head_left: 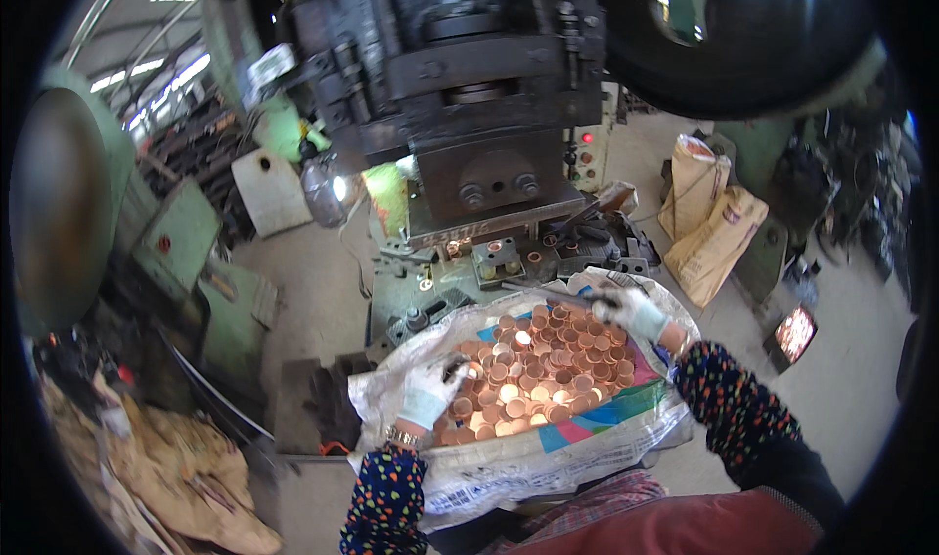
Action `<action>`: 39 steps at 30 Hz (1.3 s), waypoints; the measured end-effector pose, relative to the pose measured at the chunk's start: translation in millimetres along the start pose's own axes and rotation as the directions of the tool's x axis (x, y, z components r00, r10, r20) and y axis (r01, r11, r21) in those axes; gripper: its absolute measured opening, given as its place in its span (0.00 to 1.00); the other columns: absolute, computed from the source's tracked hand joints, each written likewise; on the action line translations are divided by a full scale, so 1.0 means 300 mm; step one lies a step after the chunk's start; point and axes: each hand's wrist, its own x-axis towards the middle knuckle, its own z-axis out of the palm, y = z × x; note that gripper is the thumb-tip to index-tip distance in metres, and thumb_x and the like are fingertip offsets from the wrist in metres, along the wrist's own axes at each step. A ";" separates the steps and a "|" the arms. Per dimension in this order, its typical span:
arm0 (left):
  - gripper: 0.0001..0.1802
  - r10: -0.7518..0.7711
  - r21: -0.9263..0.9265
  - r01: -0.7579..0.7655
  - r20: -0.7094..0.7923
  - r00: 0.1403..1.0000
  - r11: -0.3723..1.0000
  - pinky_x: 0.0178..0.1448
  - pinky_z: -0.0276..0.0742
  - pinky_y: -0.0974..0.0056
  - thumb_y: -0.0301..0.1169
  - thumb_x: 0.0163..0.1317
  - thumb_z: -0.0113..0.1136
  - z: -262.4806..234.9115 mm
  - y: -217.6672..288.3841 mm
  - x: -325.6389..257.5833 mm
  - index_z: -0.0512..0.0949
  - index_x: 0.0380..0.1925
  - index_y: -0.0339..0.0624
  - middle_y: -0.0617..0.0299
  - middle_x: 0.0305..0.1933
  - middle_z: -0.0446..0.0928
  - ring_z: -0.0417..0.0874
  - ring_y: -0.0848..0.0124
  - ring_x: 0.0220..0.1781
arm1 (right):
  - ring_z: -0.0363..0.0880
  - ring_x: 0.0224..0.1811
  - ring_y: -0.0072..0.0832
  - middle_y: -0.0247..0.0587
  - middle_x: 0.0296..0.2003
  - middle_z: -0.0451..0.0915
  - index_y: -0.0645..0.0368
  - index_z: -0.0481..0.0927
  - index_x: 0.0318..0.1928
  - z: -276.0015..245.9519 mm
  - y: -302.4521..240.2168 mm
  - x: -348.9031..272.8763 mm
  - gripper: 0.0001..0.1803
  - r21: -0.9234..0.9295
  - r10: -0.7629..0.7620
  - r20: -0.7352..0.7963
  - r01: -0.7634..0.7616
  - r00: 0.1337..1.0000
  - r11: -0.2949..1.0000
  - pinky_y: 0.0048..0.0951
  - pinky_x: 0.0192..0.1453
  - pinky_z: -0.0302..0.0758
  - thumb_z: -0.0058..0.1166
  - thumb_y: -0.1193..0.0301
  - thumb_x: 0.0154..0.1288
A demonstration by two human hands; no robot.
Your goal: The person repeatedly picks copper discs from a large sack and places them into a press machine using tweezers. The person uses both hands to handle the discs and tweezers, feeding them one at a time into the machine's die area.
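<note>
My left hand, in a white glove with dark fingertips, is at the left edge of a heap of round copper discs. Its fingers are curled together there, and what they hold is hidden. Over the far right of the heap, my gloved right hand grips a long thin dark metal tool. The tool points left toward a small metal die block on the press bed. The discs lie on a white woven sack with coloured patches, spread in front of me.
A press ram hangs above the die block. A bolt clamp and loose metal parts sit on the bed. Brown paper sacks stand at the right, and a lit lamp is left of the ram. Brown sacking lies lower left.
</note>
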 end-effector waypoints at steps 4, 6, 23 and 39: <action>0.13 -0.209 -0.426 0.277 0.200 0.957 0.861 0.41 0.78 0.65 0.39 0.59 0.61 -0.025 0.038 0.087 0.82 0.36 0.41 0.57 0.37 0.82 0.83 0.67 0.34 | 0.81 0.31 0.40 0.45 0.29 0.81 0.48 0.77 0.53 -0.079 0.073 0.168 0.18 -0.372 -0.066 -0.096 0.025 0.993 0.928 0.37 0.36 0.77 0.46 0.59 0.66; 0.13 -0.177 -0.364 0.200 0.097 0.979 0.910 0.40 0.78 0.66 0.38 0.58 0.62 -0.031 0.037 0.147 0.82 0.36 0.40 0.57 0.35 0.82 0.83 0.68 0.33 | 0.81 0.35 0.38 0.43 0.30 0.81 0.47 0.76 0.53 -0.073 0.085 0.267 0.17 -0.597 -0.148 -0.078 0.072 0.986 0.799 0.39 0.36 0.77 0.45 0.59 0.66; 0.12 -0.472 -0.690 0.293 -0.080 0.878 0.662 0.27 0.76 0.73 0.32 0.58 0.64 0.259 -0.157 0.623 0.78 0.39 0.37 0.62 0.31 0.80 0.79 0.78 0.26 | 0.80 0.31 0.38 0.41 0.29 0.78 0.45 0.72 0.55 -0.066 0.145 0.365 0.17 -0.625 -0.215 -0.144 0.080 0.966 0.776 0.37 0.33 0.77 0.42 0.59 0.69; 0.17 -0.091 0.137 0.140 -0.313 0.945 0.981 0.40 0.75 0.54 0.44 0.58 0.61 0.332 -0.138 0.714 0.80 0.35 0.40 0.49 0.34 0.77 0.77 0.52 0.36 | 0.81 0.34 0.40 0.42 0.32 0.81 0.45 0.73 0.55 -0.023 0.137 0.316 0.17 -0.573 -0.123 -0.070 0.061 0.990 0.818 0.40 0.35 0.77 0.42 0.59 0.69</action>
